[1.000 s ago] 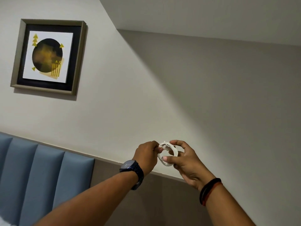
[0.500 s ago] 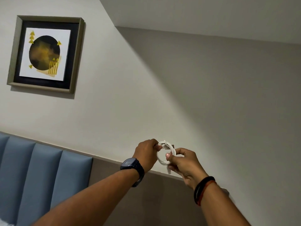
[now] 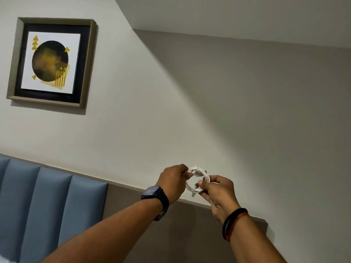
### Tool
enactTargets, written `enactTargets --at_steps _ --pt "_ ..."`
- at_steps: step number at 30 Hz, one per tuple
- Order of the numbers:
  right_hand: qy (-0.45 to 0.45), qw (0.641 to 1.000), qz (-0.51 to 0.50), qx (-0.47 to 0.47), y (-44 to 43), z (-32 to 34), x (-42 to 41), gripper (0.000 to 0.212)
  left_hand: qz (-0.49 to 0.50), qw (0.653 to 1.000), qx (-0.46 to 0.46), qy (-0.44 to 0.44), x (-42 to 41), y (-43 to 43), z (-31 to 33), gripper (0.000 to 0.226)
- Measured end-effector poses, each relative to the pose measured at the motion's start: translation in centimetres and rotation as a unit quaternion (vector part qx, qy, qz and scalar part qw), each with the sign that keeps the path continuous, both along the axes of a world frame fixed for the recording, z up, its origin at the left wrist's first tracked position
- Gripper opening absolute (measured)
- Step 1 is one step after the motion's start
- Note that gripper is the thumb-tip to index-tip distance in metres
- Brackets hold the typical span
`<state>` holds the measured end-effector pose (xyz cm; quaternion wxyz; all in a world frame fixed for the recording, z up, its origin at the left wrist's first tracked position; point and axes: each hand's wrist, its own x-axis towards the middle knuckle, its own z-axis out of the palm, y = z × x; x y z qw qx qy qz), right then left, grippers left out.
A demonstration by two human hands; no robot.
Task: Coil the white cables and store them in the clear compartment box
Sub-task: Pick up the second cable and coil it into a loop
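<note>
A white cable [image 3: 199, 172], wound into a small round coil, is held up in front of the wall between both hands. My left hand [image 3: 173, 182], with a dark watch on the wrist, pinches the coil's upper left side. My right hand [image 3: 218, 194], with dark and red bands on the wrist, grips the coil's lower right side with thumb and fingers. A short cable end sticks out under the coil. The clear compartment box is out of view.
A framed picture [image 3: 52, 62] hangs on the pale wall at the upper left. A blue padded headboard [image 3: 51, 209] fills the lower left, with a grey-brown wall panel [image 3: 190, 234] beside it behind my arms.
The view has shifted a little, so the picture sits slightly lower and more to the right. My right hand's fingers have closed further around the coil's lower right side.
</note>
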<state>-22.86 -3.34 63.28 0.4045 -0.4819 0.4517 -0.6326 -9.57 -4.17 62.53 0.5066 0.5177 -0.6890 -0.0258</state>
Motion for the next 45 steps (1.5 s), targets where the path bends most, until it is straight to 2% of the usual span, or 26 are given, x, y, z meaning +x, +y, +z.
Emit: enactTargets --at_steps 5,9,14,18,19,23,30,37,41,45 --pt "0.017 0.999 0.028 0.026 0.3 -0.2 -0.1 0.004 0.006 1.000 0.006 0.009 0.1 -0.3 -0.3 0.022" --pt "0.048 0.993 0.096 0.057 0.7 0.0 -0.1 0.013 0.016 1.000 0.024 0.002 0.6 -0.5 -0.7 0.022" --pt "0.040 0.981 0.182 0.063 1.0 0.2 -0.6 0.023 0.015 0.999 0.028 -0.010 0.8 -0.3 -0.7 0.023" --pt "0.051 0.972 0.226 0.041 1.4 0.2 -0.7 0.009 0.016 1.000 0.022 -0.012 0.8 0.0 -0.3 0.022" --pt "0.053 0.973 0.221 0.033 1.6 0.2 -0.7 0.006 0.018 1.000 0.019 -0.016 0.6 0.1 -0.3 0.022" --pt "0.044 0.982 0.184 0.011 1.6 0.1 -0.9 0.019 0.032 0.999 0.017 -0.017 0.6 0.2 0.1 0.022" --pt "0.060 0.984 0.167 -0.031 2.1 -0.1 -1.6 0.014 0.035 0.999 0.033 0.019 1.6 0.4 0.4 0.024" --pt "0.058 0.980 0.191 -0.022 2.6 0.1 -0.4 0.020 0.078 0.996 0.040 -0.008 0.9 0.8 0.6 0.024" --pt "0.084 0.983 0.163 -0.028 2.6 0.1 -0.4 0.035 0.089 0.995 0.043 -0.019 0.7 1.0 1.0 0.021" --pt "0.086 0.985 0.150 -0.018 2.3 0.0 -1.5 0.034 0.086 0.995 0.051 -0.003 1.4 0.9 1.3 0.022"
